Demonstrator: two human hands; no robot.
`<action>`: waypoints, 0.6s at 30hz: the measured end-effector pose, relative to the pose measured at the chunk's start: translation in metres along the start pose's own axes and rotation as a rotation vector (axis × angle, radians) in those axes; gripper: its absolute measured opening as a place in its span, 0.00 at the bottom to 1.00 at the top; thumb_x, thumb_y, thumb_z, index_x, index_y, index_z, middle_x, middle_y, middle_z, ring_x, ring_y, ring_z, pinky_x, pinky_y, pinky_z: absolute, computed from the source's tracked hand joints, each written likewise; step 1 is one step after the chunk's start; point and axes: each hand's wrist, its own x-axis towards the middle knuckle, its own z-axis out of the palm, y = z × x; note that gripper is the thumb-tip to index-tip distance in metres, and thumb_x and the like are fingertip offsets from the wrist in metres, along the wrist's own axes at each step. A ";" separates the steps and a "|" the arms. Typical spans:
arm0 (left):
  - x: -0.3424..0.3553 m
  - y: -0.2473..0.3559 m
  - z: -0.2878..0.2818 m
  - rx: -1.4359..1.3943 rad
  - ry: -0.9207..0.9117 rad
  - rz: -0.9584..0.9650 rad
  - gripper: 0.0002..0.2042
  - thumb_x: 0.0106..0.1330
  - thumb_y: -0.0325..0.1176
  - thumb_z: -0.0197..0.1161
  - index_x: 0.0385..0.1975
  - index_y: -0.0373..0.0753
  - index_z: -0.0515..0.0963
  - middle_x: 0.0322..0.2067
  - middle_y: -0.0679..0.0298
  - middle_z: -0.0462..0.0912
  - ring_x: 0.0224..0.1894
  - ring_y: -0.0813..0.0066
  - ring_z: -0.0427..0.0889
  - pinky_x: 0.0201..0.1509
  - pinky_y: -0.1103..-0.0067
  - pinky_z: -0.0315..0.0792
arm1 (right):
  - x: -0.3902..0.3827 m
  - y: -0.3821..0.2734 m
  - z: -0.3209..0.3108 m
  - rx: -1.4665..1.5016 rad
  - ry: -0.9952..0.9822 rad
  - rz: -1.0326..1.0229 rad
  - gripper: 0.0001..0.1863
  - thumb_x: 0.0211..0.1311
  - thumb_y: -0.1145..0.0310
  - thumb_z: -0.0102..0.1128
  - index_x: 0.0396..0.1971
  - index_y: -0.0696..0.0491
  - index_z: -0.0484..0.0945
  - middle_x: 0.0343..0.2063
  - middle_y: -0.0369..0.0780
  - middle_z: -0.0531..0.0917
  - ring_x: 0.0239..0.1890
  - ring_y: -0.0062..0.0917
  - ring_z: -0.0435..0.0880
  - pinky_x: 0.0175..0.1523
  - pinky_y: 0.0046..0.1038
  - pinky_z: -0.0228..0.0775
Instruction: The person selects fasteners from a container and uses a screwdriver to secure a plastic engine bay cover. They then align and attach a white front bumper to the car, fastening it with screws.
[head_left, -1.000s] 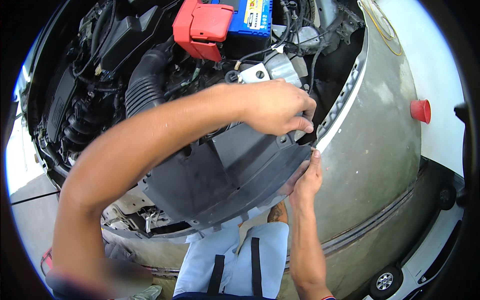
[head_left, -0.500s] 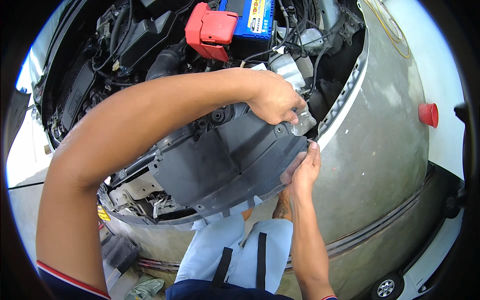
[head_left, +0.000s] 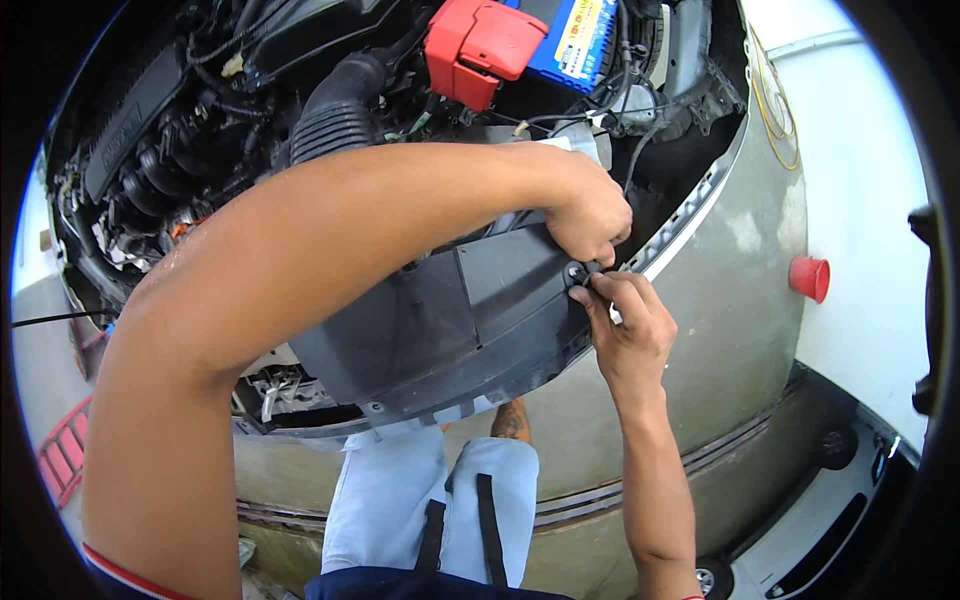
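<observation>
Thumb and forefinger of the right hand (head_left: 636, 322) close in a narrow pinch on a small, round black plastic clip (head_left: 577, 274), which sits at the right end of a broad, dark grey plastic panel (head_left: 405, 325), near that panel's far corner. The left hand (head_left: 592, 212) reaches across from the left, its forearm over the panel, and lies just beyond the same corner with fingers curled down near the clip; its fingertips are partly hidden, so I cannot tell whether they hold anything. Beyond the panel's far edge are a ribbed black rubber hose (head_left: 335, 118) and a blue box-shaped battery (head_left: 572, 45), with a bright red plastic cover (head_left: 487, 50) at its left. Past the panel's right end runs a thin white metal body edge (head_left: 672, 258). Light blue trousers (head_left: 385, 500) show below the panel's near edge.
</observation>
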 end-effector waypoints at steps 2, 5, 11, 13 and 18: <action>-0.001 0.000 0.001 -0.014 0.011 -0.001 0.18 0.67 0.45 0.60 0.46 0.40 0.86 0.40 0.47 0.88 0.46 0.47 0.86 0.51 0.56 0.77 | 0.005 -0.001 -0.003 -0.098 -0.098 -0.079 0.11 0.52 0.77 0.78 0.34 0.56 0.83 0.34 0.41 0.86 0.32 0.32 0.87 0.38 0.31 0.80; -0.003 0.001 0.002 -0.022 0.011 -0.009 0.17 0.65 0.43 0.59 0.46 0.40 0.86 0.40 0.48 0.88 0.47 0.48 0.86 0.51 0.57 0.77 | 0.019 -0.007 -0.016 -0.219 -0.284 -0.201 0.09 0.55 0.77 0.72 0.35 0.55 0.82 0.35 0.41 0.84 0.30 0.35 0.86 0.36 0.35 0.80; -0.007 0.002 -0.001 0.007 -0.003 0.026 0.16 0.63 0.41 0.61 0.43 0.40 0.87 0.43 0.51 0.89 0.49 0.53 0.87 0.51 0.61 0.79 | 0.066 -0.015 -0.040 -0.392 -0.771 -0.331 0.12 0.52 0.79 0.63 0.38 0.54 0.82 0.36 0.40 0.83 0.28 0.35 0.83 0.33 0.37 0.78; -0.009 0.001 -0.002 0.003 -0.002 0.032 0.16 0.63 0.42 0.62 0.43 0.39 0.88 0.44 0.51 0.89 0.49 0.53 0.87 0.51 0.61 0.79 | 0.074 -0.013 -0.042 -0.411 -0.819 -0.442 0.14 0.49 0.79 0.62 0.39 0.54 0.82 0.38 0.39 0.82 0.29 0.34 0.83 0.34 0.36 0.78; -0.011 -0.001 -0.003 -0.033 0.004 0.043 0.17 0.63 0.43 0.63 0.43 0.39 0.88 0.44 0.52 0.89 0.49 0.54 0.87 0.50 0.62 0.79 | 0.074 -0.007 -0.042 -0.373 -0.746 -0.645 0.18 0.46 0.78 0.62 0.41 0.55 0.83 0.41 0.39 0.82 0.30 0.30 0.82 0.36 0.31 0.77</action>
